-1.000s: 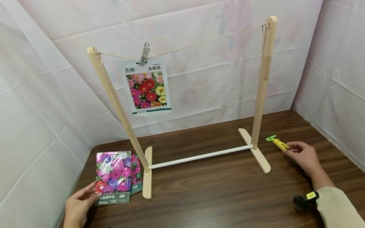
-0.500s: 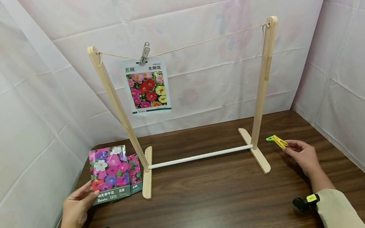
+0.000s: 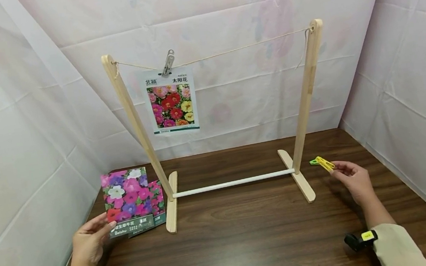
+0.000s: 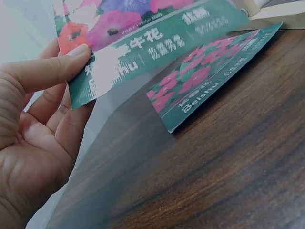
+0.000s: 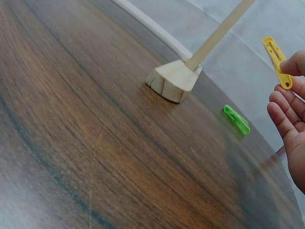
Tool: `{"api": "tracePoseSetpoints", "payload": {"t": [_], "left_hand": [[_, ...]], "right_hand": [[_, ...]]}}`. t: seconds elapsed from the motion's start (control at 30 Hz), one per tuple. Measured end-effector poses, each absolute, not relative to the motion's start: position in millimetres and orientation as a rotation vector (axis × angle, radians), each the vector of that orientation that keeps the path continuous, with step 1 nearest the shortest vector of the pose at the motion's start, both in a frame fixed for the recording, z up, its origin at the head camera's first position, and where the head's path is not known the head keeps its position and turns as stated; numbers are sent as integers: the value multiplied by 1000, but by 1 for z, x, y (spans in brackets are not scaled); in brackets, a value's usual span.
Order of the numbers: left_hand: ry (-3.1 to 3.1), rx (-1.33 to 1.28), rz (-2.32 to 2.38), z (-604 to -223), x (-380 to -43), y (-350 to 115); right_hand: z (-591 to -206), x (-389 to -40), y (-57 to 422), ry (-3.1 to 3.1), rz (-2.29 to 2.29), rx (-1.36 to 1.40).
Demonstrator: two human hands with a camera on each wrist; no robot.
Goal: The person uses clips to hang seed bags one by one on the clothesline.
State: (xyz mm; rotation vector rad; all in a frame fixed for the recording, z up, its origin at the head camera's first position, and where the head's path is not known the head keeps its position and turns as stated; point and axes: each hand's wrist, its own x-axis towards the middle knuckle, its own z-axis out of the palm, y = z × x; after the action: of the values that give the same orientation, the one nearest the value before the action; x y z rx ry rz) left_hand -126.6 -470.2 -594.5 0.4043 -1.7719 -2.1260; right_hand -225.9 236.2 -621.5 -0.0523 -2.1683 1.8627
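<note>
Between thumb and fingers, my left hand pinches the lower left edge of a seed packet printed with pink, purple and white flowers. The left wrist view shows this packet raised off the table. Beneath and to its right lies a second seed packet with pink flowers, partly covered in the head view. My right hand pinches a yellow clothespin, which the right wrist view shows held above the table. Below it a green clothespin lies on the wood.
A wooden stand with two posts carries a string. From the string a metal clip hangs a third seed packet. A white rod joins the stand's feet. Floral white cloth encloses the table.
My left hand has lifted the top packet and shifted it slightly left, uncovering more of the one below. The yellow clothespin has risen a little in my right hand.
</note>
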Motion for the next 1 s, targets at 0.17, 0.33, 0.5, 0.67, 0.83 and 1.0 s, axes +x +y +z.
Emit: {"api": "tracePoseSetpoints", "payload": {"t": [0.17, 0.33, 0.5, 0.67, 0.83, 1.0], "left_hand": [[-1742, 349, -2159, -593, -123, -469], [-1697, 243, -2210, -591, -121, -464], [-1691, 121, -2259, -588, -122, -457], [-1711, 8, -2281, -586, -125, -449], [-1712, -69, -2301, -585, -129, -441], [-1685, -140, -2333, -583, -133, -430]], "right_hand": [[-616, -222, 233, -2025, 2013, 27], [-610, -220, 229, -1914, 2129, 132], [-603, -220, 223, -1798, 2219, 272], [-598, -218, 217, -1729, 2258, 339], [-593, -216, 209, -1681, 2272, 375], [-587, -215, 201, -1544, 2368, 426]]}}
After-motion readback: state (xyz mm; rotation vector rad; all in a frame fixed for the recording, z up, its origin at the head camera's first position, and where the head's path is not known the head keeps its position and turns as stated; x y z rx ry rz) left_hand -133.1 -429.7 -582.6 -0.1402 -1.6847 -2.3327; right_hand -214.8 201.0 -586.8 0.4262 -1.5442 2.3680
